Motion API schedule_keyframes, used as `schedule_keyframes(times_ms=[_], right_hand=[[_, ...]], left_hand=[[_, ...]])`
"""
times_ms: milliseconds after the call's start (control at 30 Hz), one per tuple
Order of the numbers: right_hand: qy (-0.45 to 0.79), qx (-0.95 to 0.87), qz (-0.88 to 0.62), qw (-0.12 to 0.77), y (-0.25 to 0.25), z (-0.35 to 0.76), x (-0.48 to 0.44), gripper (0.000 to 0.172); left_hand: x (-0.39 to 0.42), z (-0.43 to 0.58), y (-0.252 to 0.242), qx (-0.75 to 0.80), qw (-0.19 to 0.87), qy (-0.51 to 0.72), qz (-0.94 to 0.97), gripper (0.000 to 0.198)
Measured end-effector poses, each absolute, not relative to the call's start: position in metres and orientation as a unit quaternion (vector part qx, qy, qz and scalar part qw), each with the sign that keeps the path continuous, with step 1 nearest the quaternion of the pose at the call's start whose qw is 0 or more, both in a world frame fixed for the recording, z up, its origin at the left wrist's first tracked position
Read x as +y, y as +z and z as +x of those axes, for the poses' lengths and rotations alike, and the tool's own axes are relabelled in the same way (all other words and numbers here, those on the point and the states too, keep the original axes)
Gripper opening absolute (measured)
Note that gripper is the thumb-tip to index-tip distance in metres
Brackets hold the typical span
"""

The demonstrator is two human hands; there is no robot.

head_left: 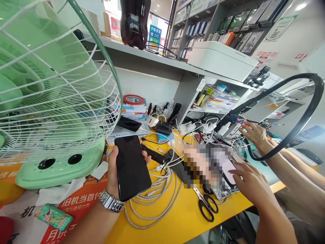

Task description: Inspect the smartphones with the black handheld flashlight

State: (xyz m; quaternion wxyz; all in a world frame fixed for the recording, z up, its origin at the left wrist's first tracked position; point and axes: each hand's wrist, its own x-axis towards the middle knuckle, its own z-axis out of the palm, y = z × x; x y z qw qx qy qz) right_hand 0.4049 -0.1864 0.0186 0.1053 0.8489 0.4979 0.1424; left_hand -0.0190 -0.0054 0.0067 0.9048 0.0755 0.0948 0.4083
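My left hand (113, 171), with a metal-band watch on its wrist, is closed around a black smartphone (132, 169). The phone is held upright above the yellow tabletop, its screen dark. On the right, my right hand (250, 181) has its fingers stretched out and apart, at the edge of a second smartphone (228, 165) with a pale lit screen. Whether a fingertip touches that screen I cannot tell. Left of it a blurred-out patch hides part of the table. Black-handled scissors (207, 205) lie nearby, and looped white cables (154, 210) spread between my hands.
A green fan (63, 162) fills the left side. A co-worker's hand (254, 134) reaches in at right, beside a curved black arm (315, 101). A cola bottle (135, 23) and white printer (220, 59) stand on the shelf. Another dark phone (129, 124) lies behind.
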Motion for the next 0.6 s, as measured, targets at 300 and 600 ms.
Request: schedule_keyframes(times_ms=[300,600], right_hand=[[0.153,0.497,0.848,0.104,0.021,0.404,-0.188,0.017],[0.138,0.496,0.851,0.104,0.019,0.400,-0.182,0.023]], left_hand=[[-0.005,-0.018,0.011,0.129,0.892,0.431,0.048,0.053],[-0.008,-0.018,0.018,0.143,0.889,0.434,0.033,0.051]])
